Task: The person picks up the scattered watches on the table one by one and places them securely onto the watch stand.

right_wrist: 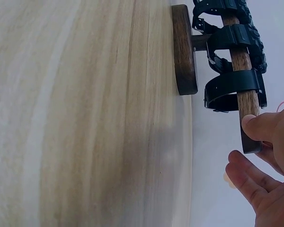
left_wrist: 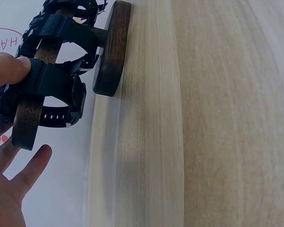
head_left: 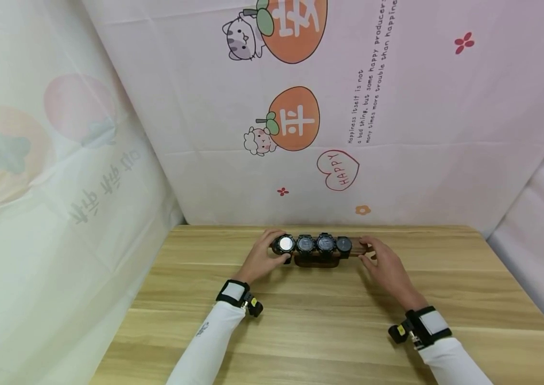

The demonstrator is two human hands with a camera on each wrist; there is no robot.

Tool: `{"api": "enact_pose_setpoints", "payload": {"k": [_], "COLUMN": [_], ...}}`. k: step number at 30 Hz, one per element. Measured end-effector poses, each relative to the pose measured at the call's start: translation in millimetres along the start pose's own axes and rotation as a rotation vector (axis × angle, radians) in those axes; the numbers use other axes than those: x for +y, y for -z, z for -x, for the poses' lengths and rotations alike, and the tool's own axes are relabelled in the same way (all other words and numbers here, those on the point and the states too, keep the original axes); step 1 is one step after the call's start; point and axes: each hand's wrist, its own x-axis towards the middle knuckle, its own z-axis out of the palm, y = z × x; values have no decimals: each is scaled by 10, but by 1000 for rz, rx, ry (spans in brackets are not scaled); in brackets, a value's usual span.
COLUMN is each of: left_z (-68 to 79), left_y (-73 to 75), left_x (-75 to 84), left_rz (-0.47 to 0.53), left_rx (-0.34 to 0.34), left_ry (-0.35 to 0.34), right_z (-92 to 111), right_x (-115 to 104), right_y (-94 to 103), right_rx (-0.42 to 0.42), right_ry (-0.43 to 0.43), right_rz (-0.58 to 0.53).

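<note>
A dark wooden watch stand (head_left: 317, 261) bears several black wristwatches in a row along its bar. My left hand (head_left: 263, 256) grips the leftmost wristwatch (head_left: 286, 244), which has a bright, reflecting face. In the left wrist view the thumb lies on that watch's strap (left_wrist: 57, 85), and other fingers reach behind the bar end. My right hand (head_left: 387, 270) pinches the bare right end of the bar (right_wrist: 248, 106) between thumb and fingers; two of its fingers extend below. Beside that bare end hangs the rightmost watch (head_left: 344, 245), its strap looped round the bar.
The stand is near the back edge of a wood-grain table (head_left: 320, 326). Behind it rises a white printed cloth (head_left: 233, 182), with another cloth wall (head_left: 60, 224) on the left. Black camera straps (head_left: 233, 293) sit on both wrists over white sleeves.
</note>
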Motion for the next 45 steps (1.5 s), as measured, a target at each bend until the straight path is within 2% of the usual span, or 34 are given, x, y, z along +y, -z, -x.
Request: {"api": "enact_pose_setpoints", "payload": {"k": [17,28,45], "left_z": [-1,-31,-26], "left_y": [18,-31,-40], "left_x": [37,48,67], "left_rz": [4,-11,-19], "left_rx": [-26,-38,-33], "left_ry": [6,6,8], "right_z": [5,9,4], "right_x": [7,7,14], "right_y": [-21,-23,-12], "right_rx": [16,19,3], "right_ry": [3,15,4], "right_rz": [8,10,18]}}
